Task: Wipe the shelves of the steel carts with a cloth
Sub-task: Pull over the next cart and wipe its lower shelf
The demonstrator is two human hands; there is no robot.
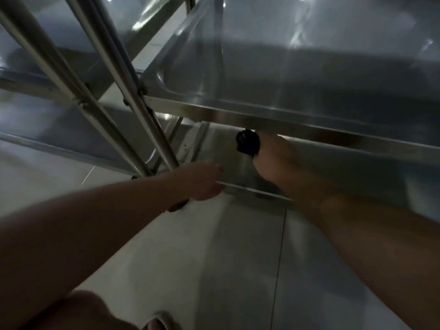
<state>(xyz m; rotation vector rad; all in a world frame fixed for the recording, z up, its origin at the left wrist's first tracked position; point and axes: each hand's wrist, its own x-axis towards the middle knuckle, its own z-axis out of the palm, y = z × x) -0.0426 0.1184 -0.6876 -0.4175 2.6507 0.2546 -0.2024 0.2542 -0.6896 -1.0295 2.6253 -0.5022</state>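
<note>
A steel cart fills the upper frame, its upper shelf seen close and blurred. Below it lies the bottom shelf, near the floor. My right hand reaches under the upper shelf and grips a dark bunched cloth over the bottom shelf. My left hand holds the front rim of the bottom shelf, fingers curled over its edge. The tips of the right hand's fingers are hidden by the cloth.
Steel upright tubes of the cart cross the left side, with a second cart's shelves behind them. Pale floor tiles spread below. A knee and a sandal show at the bottom edge.
</note>
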